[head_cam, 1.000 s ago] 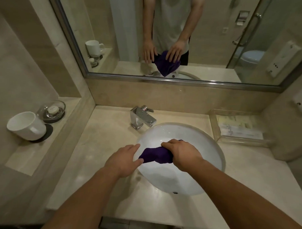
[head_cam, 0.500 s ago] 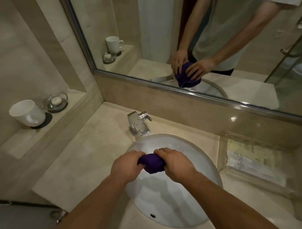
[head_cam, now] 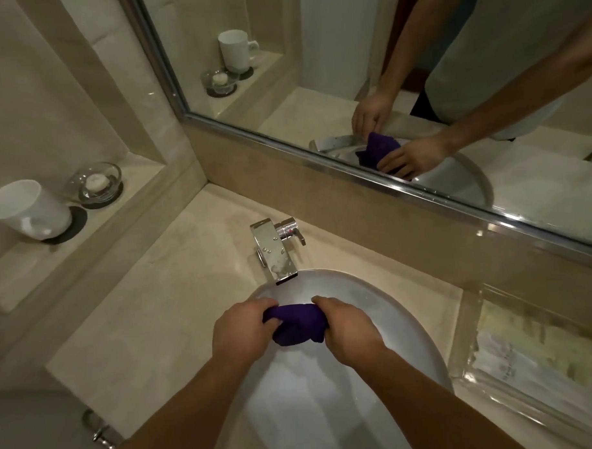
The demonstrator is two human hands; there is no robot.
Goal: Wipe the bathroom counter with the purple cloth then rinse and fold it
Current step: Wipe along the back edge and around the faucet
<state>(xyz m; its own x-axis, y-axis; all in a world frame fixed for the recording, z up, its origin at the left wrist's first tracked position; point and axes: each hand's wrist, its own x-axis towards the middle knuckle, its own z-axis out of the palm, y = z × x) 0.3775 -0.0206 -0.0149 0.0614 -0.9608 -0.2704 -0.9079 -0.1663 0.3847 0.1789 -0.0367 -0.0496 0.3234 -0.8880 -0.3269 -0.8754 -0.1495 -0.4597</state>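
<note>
The purple cloth (head_cam: 296,323) is bunched into a tight wad over the white sink basin (head_cam: 402,324). My left hand (head_cam: 243,330) grips its left end and my right hand (head_cam: 348,330) grips its right end, both with fingers curled round it. The hands sit just in front of the chrome faucet (head_cam: 277,250), whose spout carries water drops. No water stream shows. The beige counter (head_cam: 150,313) spreads to the left of the basin.
A white mug (head_cam: 25,210) and a glass soap dish (head_cam: 97,182) stand on a raised ledge at left. A clear tray (head_cam: 527,360) with packets lies right of the basin. The mirror (head_cam: 366,70) runs along the back wall.
The view has swung left and tilted. My hands have drawn closer together on the cloth, squeezing it into a shorter, thicker wad over the basin.
</note>
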